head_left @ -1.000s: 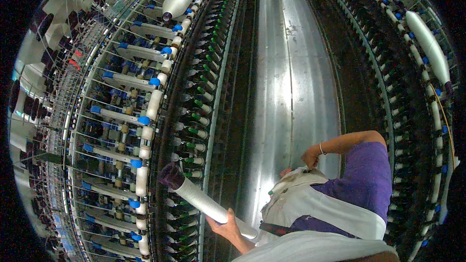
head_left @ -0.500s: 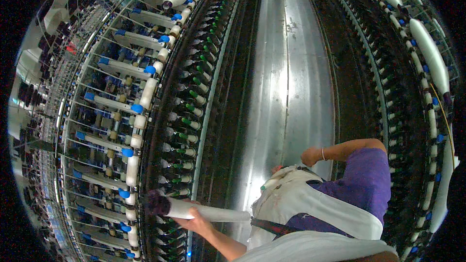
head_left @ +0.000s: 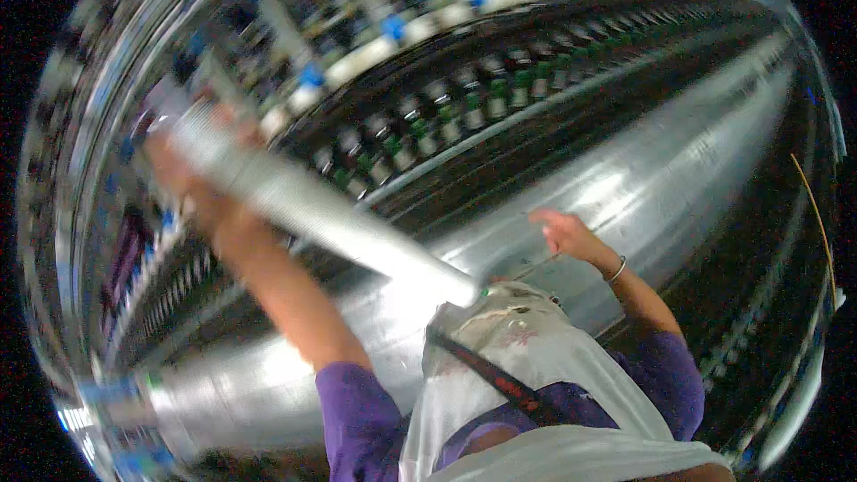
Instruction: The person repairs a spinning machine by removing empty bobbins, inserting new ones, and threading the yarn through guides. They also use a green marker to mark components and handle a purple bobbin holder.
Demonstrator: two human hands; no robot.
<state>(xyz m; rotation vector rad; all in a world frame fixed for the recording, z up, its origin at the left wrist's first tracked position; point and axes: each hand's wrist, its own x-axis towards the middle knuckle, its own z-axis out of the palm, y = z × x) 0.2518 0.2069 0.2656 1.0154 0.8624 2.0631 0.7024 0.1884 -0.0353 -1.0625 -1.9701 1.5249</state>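
A large white roving bobbin (head_left: pixel 312 210) with a dark purplish end slants across the left half, its narrow lower end by the apron at my waist. My left hand (head_left: pixel 183 161), smeared by motion, is closed around its upper part, close to the machine on the far left. My right hand (head_left: pixel 569 234), wearing a thin bracelet at the wrist, hovers over the metal floor strip. Its fingers are partly stretched out, and nothing shows in them. My pale apron (head_left: pixel 500 330) is stained.
A spinning frame runs along the far side, with a row of small green-and-white spindle bobbins (head_left: pixel 473 107). Above them are white rollers (head_left: pixel 361 61) and blue caps (head_left: pixel 394 29). A shiny metal floor strip (head_left: pixel 607 183) crosses the middle. A yellow rod (head_left: pixel 812 214) stands at the right rim.
The view has swung left. My left hand has raised the roving bobbin from beside the spindle row up toward the upper machine parts. My right hand's fingers have loosened from a closed curl.
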